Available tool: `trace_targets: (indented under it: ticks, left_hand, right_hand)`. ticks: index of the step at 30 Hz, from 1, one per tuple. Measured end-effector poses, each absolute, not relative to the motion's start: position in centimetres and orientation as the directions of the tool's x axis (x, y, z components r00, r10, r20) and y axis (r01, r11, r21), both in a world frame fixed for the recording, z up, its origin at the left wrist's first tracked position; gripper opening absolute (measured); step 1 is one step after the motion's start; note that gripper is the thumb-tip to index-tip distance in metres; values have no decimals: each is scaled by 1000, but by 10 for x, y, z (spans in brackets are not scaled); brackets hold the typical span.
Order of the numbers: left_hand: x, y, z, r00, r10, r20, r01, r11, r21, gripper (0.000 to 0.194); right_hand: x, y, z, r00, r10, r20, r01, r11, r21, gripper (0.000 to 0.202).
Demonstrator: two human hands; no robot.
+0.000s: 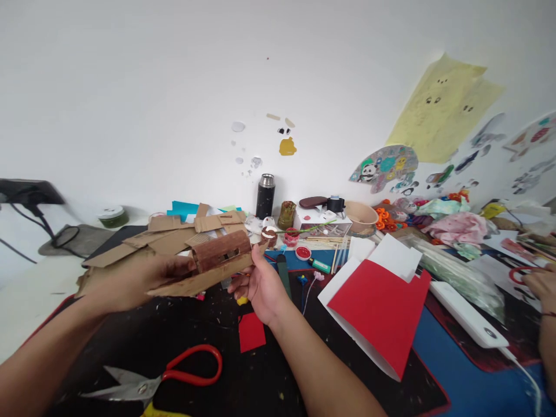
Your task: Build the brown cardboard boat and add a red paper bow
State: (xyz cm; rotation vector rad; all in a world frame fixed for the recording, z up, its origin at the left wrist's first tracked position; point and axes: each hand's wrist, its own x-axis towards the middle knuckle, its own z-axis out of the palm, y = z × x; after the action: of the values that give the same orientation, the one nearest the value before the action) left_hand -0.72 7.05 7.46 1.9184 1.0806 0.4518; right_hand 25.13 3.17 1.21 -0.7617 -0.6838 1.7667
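A small brown cardboard model (222, 252) with a rounded, reddish-brown top and little cut-out openings is held up over the black mat. It rests on a flat cardboard base (204, 281). My left hand (171, 269) grips its left end, the fingers partly hidden behind it. At the right end, my right hand (263, 284) has its thumb on the top side of the base and its fingers curled beneath. Below the hands lie scissors (191, 366) with red handles, blades spread, and a small red paper square (252, 332).
Cardboard scraps (174, 231) pile up behind the model. A black thermos (265, 197) stands by the wall. Folded red paper (377, 313) and a white power strip (467, 315) lie to the right. Another person's hand (538, 284) holds red-handled scissors at the far right.
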Motion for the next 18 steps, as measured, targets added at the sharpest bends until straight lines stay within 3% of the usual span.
trace_targets:
  ticks: [3, 5, 11, 14, 18]
  left_hand:
    - [0, 63, 76, 657, 696, -289, 502, -118, 857, 45]
    - [3, 60, 72, 640, 694, -330, 518, -72, 853, 43]
    - [-2, 60, 52, 615, 736, -282, 490, -78, 868, 46]
    - [-9, 60, 55, 663, 681, -311, 498, -92, 862, 40]
    - [-23, 67, 64, 703, 642, -306, 525, -178, 832, 45]
  right_hand:
    - [251, 32, 12, -252, 953, -167, -590, -288, -755, 62]
    - [251, 32, 11, -251, 954, -165, -587, -286, -758, 61]
    - [250, 33, 8, -245, 956, -160, -594, -278, -755, 59]
    - [250, 33, 8, -246, 953, -175, -586, -290, -756, 59]
    - [250, 33, 8, -241, 954, -176, -593, -288, -752, 58]
